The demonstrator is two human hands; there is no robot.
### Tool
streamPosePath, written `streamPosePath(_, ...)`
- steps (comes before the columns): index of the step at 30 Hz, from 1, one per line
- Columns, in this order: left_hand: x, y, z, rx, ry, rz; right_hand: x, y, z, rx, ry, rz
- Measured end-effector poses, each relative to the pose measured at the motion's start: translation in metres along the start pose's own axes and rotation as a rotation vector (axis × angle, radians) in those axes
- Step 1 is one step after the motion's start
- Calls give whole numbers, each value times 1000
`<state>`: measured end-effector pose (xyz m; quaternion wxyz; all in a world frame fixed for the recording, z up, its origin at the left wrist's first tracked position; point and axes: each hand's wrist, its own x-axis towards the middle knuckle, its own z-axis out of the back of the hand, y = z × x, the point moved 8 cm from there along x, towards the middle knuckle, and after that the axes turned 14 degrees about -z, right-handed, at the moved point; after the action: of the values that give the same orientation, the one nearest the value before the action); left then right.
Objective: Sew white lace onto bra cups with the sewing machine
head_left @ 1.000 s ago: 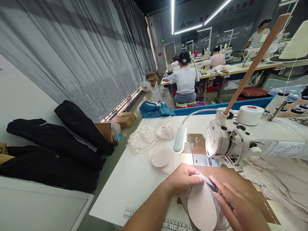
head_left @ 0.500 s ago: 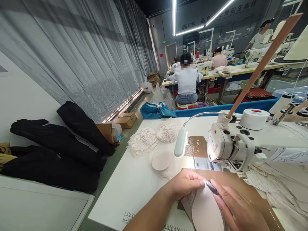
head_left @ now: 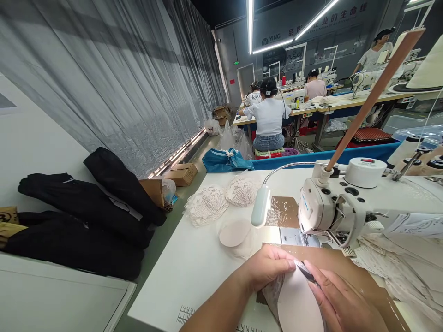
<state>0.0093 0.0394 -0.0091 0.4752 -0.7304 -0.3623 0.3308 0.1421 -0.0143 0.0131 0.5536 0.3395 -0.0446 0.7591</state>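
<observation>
Two lace pieces [head_left: 207, 204] are placed on the white tabletop [head_left: 183, 272]. By the left hand [head_left: 270, 268], a pale oval pad [head_left: 299, 304] is pinched at its upper edge, above the tabletop. Beside that edge, a dark pointed tool [head_left: 306, 273] is grasped by the right hand [head_left: 337, 295]. A sewing machine [head_left: 316, 210] is positioned beyond.
</observation>
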Motion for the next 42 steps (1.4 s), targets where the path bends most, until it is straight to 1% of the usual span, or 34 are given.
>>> streamPosePath(6,-2,-3,-3,21,74,-27,-1,2,-3,-13,18,1)
streamPosePath(9,-2,0,0,26,59,-14,-3,5,-2,-32,9,27)
streamPosePath(16,-1,2,0,49,55,-10,0,4,-2,24,5,-22)
streamPosePath(23,1,9,4,48,23,16,4,7,4,52,-60,-36)
streamPosePath(30,2,20,6,2,-27,62,1,9,1,19,-55,33)
streamPosePath(36,4,19,4,1,-4,37,0,9,3,46,-52,74)
streamPosePath(38,3,18,3,11,5,36,1,5,3,71,-19,43)
streamPosePath(39,3,17,3,14,9,38,2,2,3,90,5,0)
streamPosePath(40,2,17,3,16,12,41,4,-2,3,114,27,-69)
streamPosePath(42,2,17,2,20,26,42,6,-15,2,176,66,-265)
